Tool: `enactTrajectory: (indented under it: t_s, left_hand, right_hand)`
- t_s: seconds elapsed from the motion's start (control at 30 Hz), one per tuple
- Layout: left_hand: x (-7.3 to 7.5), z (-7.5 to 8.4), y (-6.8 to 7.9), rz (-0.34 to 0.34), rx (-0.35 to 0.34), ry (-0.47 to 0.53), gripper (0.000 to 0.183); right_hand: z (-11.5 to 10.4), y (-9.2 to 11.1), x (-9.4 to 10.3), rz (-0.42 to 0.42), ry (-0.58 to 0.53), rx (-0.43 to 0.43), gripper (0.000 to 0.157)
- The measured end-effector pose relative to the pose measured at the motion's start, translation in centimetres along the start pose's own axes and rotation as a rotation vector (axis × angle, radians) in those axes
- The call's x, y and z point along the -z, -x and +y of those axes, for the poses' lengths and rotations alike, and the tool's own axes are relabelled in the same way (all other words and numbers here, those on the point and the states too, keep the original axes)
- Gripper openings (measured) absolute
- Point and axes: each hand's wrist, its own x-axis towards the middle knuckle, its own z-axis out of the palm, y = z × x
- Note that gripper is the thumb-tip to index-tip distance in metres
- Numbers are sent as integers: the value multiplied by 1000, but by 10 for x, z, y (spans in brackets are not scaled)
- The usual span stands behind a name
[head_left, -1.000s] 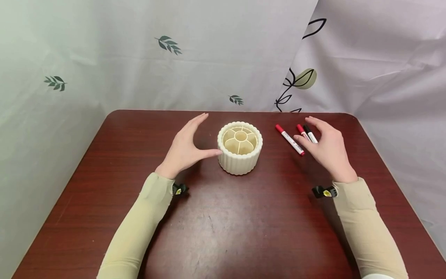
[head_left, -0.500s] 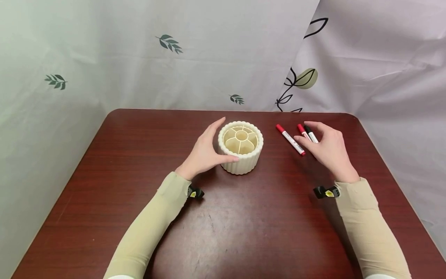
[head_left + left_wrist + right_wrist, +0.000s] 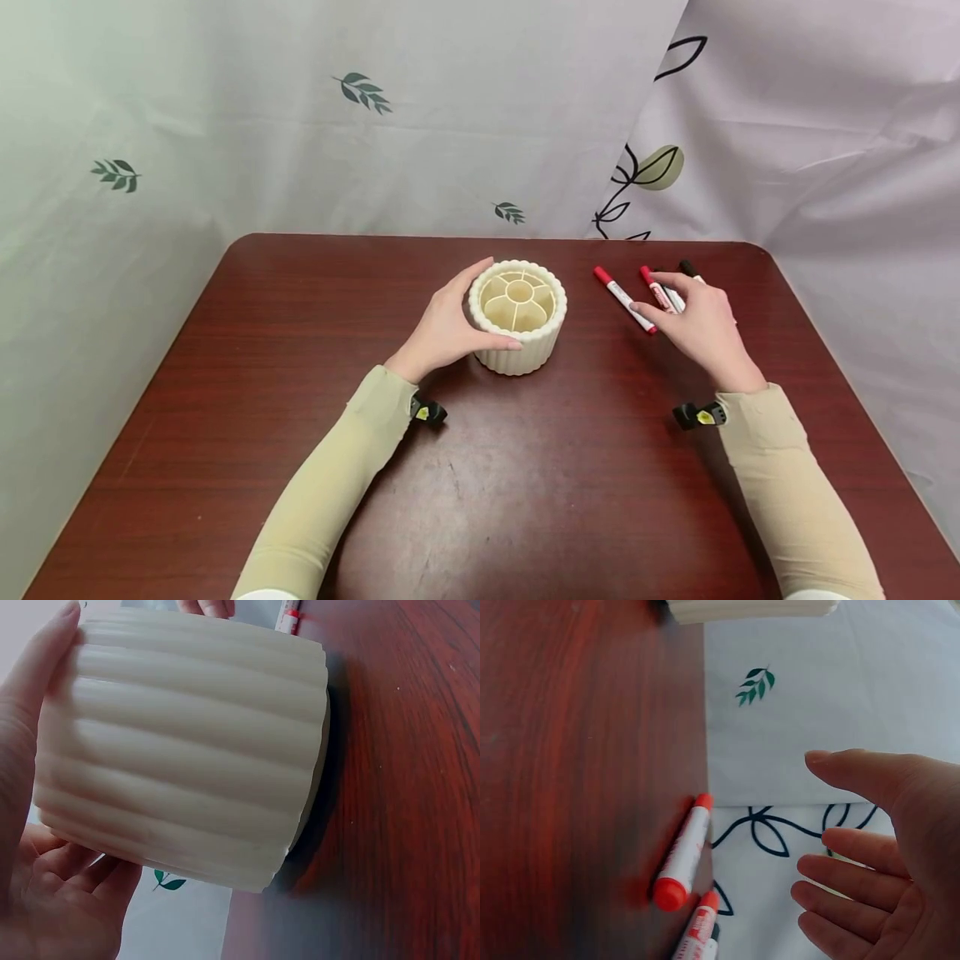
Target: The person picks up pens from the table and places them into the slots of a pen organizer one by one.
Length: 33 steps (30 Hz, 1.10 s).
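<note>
A cream pen holder [image 3: 519,357] with fluted sides and a scalloped rim stands upright on the table, its top split into several compartments. My left hand [image 3: 444,327] grips it from the left, thumb across the front and fingers round the back. In the left wrist view the holder's ribbed wall [image 3: 187,742] lies between thumb and fingers. My right hand [image 3: 701,325] hovers over the markers at the right, thumb and fingers apart. Beneath it are a red-capped marker [image 3: 654,287] and black-capped ones [image 3: 688,269], partly hidden. Another red marker [image 3: 624,300] lies just left of its thumb.
The dark red wooden table [image 3: 480,500] ends at the back against a pale curtain [image 3: 450,150] with leaf prints. A black wrist camera [image 3: 429,411] hangs under the left cuff, and a similar camera [image 3: 697,415] under the right.
My left hand has moved right and closed round the pen holder, which has stayed in place. My right hand has dropped slightly, bringing another black-capped marker into view behind it.
</note>
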Motion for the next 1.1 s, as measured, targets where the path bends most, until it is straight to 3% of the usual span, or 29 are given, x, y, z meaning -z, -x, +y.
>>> enactTrajectory:
  t_s: [0.27, 0.5, 0.77, 1.1]
  left_hand:
    - [1, 0, 0, 1, 9, -9, 115]
    - [1, 0, 0, 1, 10, -21, 116]
    - [1, 0, 0, 0, 7, -25, 116]
    - [1, 1, 0, -6, 9, -25, 116]
  right_hand:
    - [17, -2, -13, -77, -6, -30, 58]
    - [27, -3, -22, -149, -32, -51, 47]
    - [31, -3, -27, -144, 12, -50, 31]
    - [33, -4, -27, -113, 19, -37, 27]
